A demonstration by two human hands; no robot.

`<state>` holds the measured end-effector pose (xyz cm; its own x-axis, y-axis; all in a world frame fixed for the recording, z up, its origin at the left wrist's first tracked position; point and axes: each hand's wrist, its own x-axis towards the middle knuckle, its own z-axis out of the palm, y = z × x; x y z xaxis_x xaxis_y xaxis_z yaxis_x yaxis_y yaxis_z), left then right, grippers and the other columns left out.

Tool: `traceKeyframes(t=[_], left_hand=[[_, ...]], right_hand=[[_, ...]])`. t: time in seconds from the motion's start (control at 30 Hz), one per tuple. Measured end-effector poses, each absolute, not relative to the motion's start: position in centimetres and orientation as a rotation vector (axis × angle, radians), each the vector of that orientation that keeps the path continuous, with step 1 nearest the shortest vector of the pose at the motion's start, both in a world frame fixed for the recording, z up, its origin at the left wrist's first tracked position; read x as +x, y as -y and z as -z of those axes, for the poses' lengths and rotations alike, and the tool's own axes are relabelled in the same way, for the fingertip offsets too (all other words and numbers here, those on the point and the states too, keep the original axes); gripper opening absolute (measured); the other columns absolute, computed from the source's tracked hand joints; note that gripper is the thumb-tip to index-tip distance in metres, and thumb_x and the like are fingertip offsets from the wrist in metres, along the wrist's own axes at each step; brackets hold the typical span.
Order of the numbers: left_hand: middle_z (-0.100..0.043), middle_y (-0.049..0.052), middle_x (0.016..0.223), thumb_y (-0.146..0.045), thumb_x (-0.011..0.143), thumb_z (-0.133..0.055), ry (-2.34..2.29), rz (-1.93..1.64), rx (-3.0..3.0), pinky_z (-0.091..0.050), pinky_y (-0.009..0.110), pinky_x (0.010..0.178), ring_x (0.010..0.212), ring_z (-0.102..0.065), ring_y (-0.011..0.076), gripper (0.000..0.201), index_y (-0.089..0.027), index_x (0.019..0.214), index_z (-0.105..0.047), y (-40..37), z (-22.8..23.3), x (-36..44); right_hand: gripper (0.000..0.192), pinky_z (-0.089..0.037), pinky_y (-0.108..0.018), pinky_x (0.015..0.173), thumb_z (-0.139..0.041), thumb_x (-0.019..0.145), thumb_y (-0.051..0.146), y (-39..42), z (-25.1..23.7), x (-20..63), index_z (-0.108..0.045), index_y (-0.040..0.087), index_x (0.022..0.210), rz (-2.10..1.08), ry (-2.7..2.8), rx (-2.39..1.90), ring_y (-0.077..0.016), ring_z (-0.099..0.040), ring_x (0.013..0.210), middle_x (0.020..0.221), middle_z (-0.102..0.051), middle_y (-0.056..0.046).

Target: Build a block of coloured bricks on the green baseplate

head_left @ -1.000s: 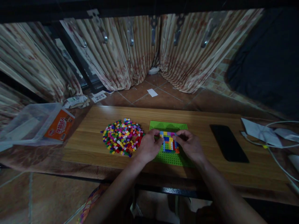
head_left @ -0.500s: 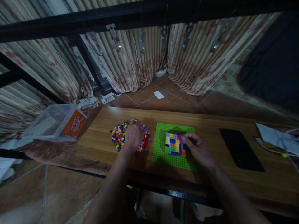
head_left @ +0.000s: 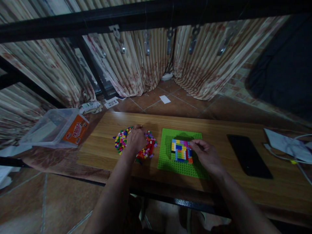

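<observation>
My left hand reaches down over a pile of small coloured toy bricks. Its fingertips point into the far side of the pile and are largely hidden, so I cannot make out what they hold. A green studded baseplate lies to the right of the pile. On or just above it is a flat, many-coloured block of joined toy bricks. My right hand has thumb and forefinger closed at the upper right corner of that block.
On the wooden table, a black phone-like slab lies to the right, with white cables and paper beyond it. A clear plastic box with an orange label stands off the left end. Striped curtains hang behind.
My left hand has shifted slightly left over the brick pile, uncovering more bricks on its right side. My right hand stays at the block's corner.
</observation>
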<state>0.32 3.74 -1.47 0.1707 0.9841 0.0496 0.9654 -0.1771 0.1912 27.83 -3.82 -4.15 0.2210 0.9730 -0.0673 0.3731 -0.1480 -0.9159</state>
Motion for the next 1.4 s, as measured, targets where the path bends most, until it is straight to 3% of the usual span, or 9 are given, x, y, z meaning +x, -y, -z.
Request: traceKeyframes(t=[0.3, 0.63, 0.87, 1.13, 1.4], left_hand=[[-0.07, 0.011, 0.104, -0.017, 0.078, -0.052, -1.887, -0.161, 2.273, -0.045, 0.031, 0.1, 0.11, -0.06, 0.0234, 0.029, -0.018, 0.095, -0.075, -3.8, 0.9, 0.3], [-0.07, 0.012, 0.096, -0.012, 0.08, -0.044, -1.872, -0.159, 2.335, -0.046, 0.033, 0.096, 0.101, -0.061, 0.0231, 0.032, -0.016, 0.085, -0.076, -4.0, 1.2, 0.1], [-0.07, 0.012, 0.101, -0.032, 0.087, -0.05, -1.963, -0.307, 2.357, -0.043, 0.035, 0.099, 0.109, -0.058, 0.0245, 0.029, -0.017, 0.088, -0.074, -3.9, 1.5, 1.4], [-0.066, 0.02, 0.105, -0.046, 0.087, -0.047, -2.188, -0.249, 2.346, -0.046, 0.04, 0.089, 0.103, -0.058, 0.0318, 0.046, -0.007, 0.093, -0.072, -3.7, 2.5, 3.3], [-0.065, 0.02, 0.105, -0.028, 0.086, -0.045, -2.27, -0.243, 2.287, -0.046, 0.036, 0.084, 0.103, -0.057, 0.0309, 0.036, -0.005, 0.1, -0.069, -3.8, 2.4, 3.6]], right_hand=[[0.029, -0.046, -0.031, 0.07, -0.062, 0.078, 0.049, 3.8, 4.4, 27.8, -0.068, 0.021, 0.083, -0.938, 1.247, -1.668, -0.0185, -0.061, 0.072, 0.077, -0.07, -0.002], [0.03, -0.046, -0.032, 0.069, -0.06, 0.079, 0.049, 3.8, 4.4, 28.0, -0.068, 0.021, 0.083, -0.915, 1.287, -1.667, -0.0189, -0.062, 0.071, 0.077, -0.07, -0.002], [0.027, -0.046, -0.032, 0.069, -0.06, 0.08, 0.048, 3.8, 4.3, 27.9, -0.068, 0.022, 0.083, -0.898, 1.307, -1.664, -0.0194, -0.062, 0.073, 0.078, -0.071, -0.002], [0.027, -0.045, -0.031, 0.069, -0.059, 0.08, 0.047, 3.8, 4.2, 27.9, -0.067, 0.021, 0.083, -0.887, 1.325, -1.678, -0.0191, -0.062, 0.072, 0.079, -0.071, -0.002], [0.026, -0.046, -0.032, 0.068, -0.059, 0.08, 0.046, 3.8, 4.5, 27.9, -0.067, 0.021, 0.083, -0.886, 1.329, -1.657, -0.0191, -0.061, 0.071, 0.077, -0.07, -0.002]])
